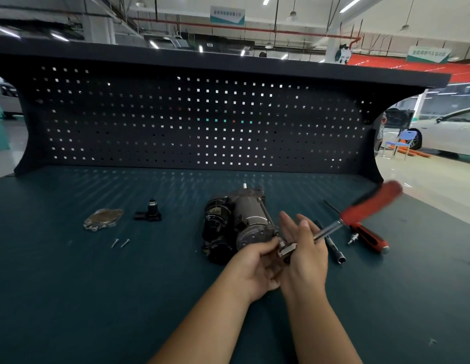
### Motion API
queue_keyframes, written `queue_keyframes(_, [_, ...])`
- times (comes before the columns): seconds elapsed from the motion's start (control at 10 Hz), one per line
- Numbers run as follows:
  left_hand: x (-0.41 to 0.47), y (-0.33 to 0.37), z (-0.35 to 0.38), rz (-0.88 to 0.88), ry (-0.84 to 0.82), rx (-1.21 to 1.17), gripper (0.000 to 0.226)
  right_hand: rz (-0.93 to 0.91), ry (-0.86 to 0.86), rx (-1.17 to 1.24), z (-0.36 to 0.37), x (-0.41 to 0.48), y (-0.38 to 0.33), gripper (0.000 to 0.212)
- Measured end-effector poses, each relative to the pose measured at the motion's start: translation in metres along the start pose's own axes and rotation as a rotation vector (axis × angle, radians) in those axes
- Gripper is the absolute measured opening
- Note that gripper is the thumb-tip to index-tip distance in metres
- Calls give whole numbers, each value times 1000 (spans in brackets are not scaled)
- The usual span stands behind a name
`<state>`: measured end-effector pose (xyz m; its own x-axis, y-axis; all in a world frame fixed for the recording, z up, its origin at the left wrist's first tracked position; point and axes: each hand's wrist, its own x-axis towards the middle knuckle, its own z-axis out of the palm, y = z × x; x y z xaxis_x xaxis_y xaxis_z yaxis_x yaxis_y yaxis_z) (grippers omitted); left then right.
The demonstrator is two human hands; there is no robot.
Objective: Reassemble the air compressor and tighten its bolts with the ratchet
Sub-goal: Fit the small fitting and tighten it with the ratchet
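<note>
Air compressor [244, 219] lying mid-bench on the green mat [97, 285]. Left hand [252, 269] pinches the head of the ratchet [359, 211] at the compressor's near end; right hand [304, 256], fingers straight, rests against its shaft

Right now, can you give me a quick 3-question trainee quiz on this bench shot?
1. True or false: the ratchet lies untouched on the bench.
2. How many loose screws lie left of the compressor?
3. Which hand pinches the ratchet's head? A) left B) right C) neither
Key: 1 false, a hand holds it. 2 two. 3 A: the left hand pinches it, while the right hand has straight fingers.
</note>
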<state>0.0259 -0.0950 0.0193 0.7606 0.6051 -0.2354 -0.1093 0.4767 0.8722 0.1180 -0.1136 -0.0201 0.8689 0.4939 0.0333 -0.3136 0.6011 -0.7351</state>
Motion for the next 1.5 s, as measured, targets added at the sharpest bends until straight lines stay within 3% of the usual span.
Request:
queue_keyframes(0.1, [14, -4, -4, -46, -8, 77, 39, 135, 15, 186, -3, 1, -4, 17])
queue_keyframes(0.2, [22, -6, -5, -89, 15, 18, 35, 128, -30, 76, -6, -1, -10, 19])
queue_keyframes(0.3, [28, -6, -5, -114, 26, -77, 32, -54, -79, -233, -12, -13, -13, 18])
queue_keyframes(0.4, [38, -12, -7, -125, 24, -85, 27, -105, -90, -301, -19, -18, -17, 22])
queue_keyframes(0.5, [46, -20, -9, -130, 44, -64, 18, -21, -26, -309, -29, -2, -34, 21])
queue_keyframes(0.6, [53, -28, -11, -73, 85, 45, 15, 91, -45, -520, -44, 19, -53, 14])
queue_keyframes(0.8, [53, -32, -6, 205, 197, 307, 20, 189, -139, -1023, -61, 43, -71, 14])
queue_keyframes(1.0, [45, -34, -6, 633, 320, 609, 21, 7, -164, -1628, -62, 52, -64, 17])
queue_keyframes(1.1, [36, -23, -24, 879, 465, 743, 22, -68, -159, -1821, -62, 52, -57, 13])
queue_keyframes(1.2, [33, -5, -56, 986, 718, 811, 17, -143, -167, -1980, -63, 54, -49, 21])
queue_keyframes(1.3, [43, 7, -89, 709, 678, 794, 46, -154, -156, -2014, -65, 53, -42, 26])
queue_keyframes(1.4, [51, 9, -107, 460, 480, 878, 63, -175, -142, -2053, -66, 54, -40, 28])
queue_keyframes(1.5, [57, 8, -118, 425, 424, 911, 69, -160, -125, -2061, -66, 52, -38, 32])
